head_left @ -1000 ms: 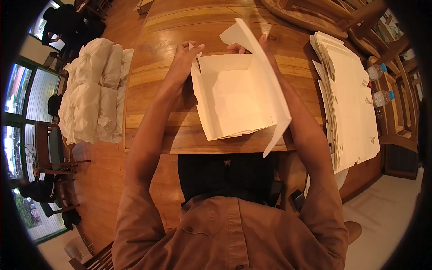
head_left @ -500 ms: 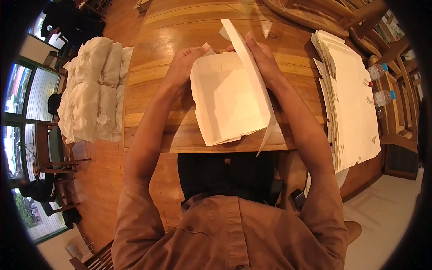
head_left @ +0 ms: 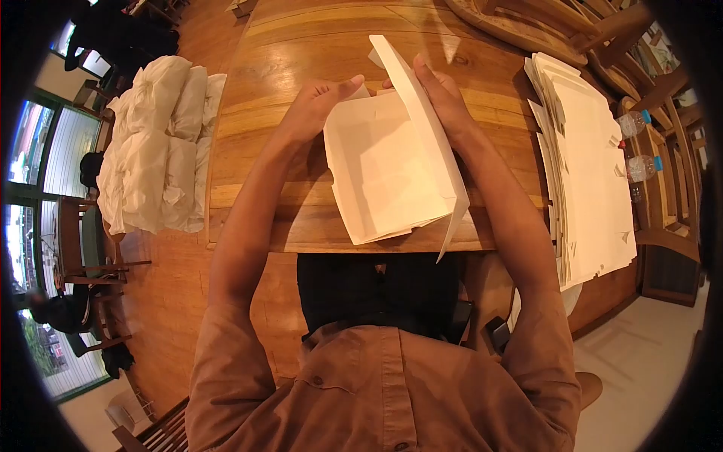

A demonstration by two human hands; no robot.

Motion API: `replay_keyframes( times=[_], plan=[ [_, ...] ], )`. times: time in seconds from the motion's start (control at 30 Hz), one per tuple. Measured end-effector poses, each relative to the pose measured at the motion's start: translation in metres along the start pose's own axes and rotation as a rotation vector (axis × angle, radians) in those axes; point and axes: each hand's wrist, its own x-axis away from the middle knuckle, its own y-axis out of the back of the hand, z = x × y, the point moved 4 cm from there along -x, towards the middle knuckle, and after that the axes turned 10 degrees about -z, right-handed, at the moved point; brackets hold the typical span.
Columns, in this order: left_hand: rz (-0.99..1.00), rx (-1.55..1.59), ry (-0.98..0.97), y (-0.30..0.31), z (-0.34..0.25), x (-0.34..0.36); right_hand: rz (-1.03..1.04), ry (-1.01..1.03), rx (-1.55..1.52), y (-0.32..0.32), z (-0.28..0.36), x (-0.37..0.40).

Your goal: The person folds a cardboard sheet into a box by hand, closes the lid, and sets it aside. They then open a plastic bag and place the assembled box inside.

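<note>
A white cardboard box (head_left: 388, 177), partly folded up, rests at the front of the wooden table (head_left: 301, 45) with its open inside facing me. Its lid panel stands up along the right side. At the far left corner, my left hand (head_left: 324, 102) closes on a box flap, the thumb lying on top. My right hand (head_left: 444, 94) grips the lid panel's far end from the outside, its thumb pointing up. The fingers of both hands are partly hidden behind the cardboard.
A stack of flat white cardboard sheets (head_left: 591, 173) lies to the right, with plastic bottles (head_left: 642, 167) beyond it. Left of the table is a pile of white plastic-wrapped bundles (head_left: 154, 151). Wooden chairs (head_left: 670, 203) stand at the far right.
The box has shifted slightly to the right and turned a little. My left thumb has moved right and lifted slightly over the flap. My right hand keeps its hold.
</note>
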Motion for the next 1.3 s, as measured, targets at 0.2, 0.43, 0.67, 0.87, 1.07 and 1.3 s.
replay_keyframes(
  times=[0.2, 0.43, 0.67, 0.87, 1.07, 1.3],
  plan=[
    [0.018, -0.079, 0.041, 0.001, 0.009, -0.005, -0.012, -0.011, -0.075, -0.007, 0.004, 0.003],
    [0.074, -0.083, 0.002, -0.004, 0.007, -0.004, 0.007, -0.056, -0.125, -0.007, 0.000, 0.002],
    [-0.019, -0.095, 0.075, -0.008, 0.001, 0.001, 0.021, -0.051, -0.126, -0.005, -0.003, 0.000],
    [0.031, -0.127, -0.021, -0.007, -0.001, 0.000, -0.052, -0.026, -0.129, 0.002, -0.007, -0.010],
    [-0.117, -0.143, -0.070, 0.008, -0.006, -0.003, -0.115, 0.003, -0.145, 0.017, 0.000, -0.014],
    [-0.434, -0.235, -0.214, 0.035, -0.014, -0.008, -0.234, 0.047, -0.199, 0.026, 0.011, -0.013]
  ],
)
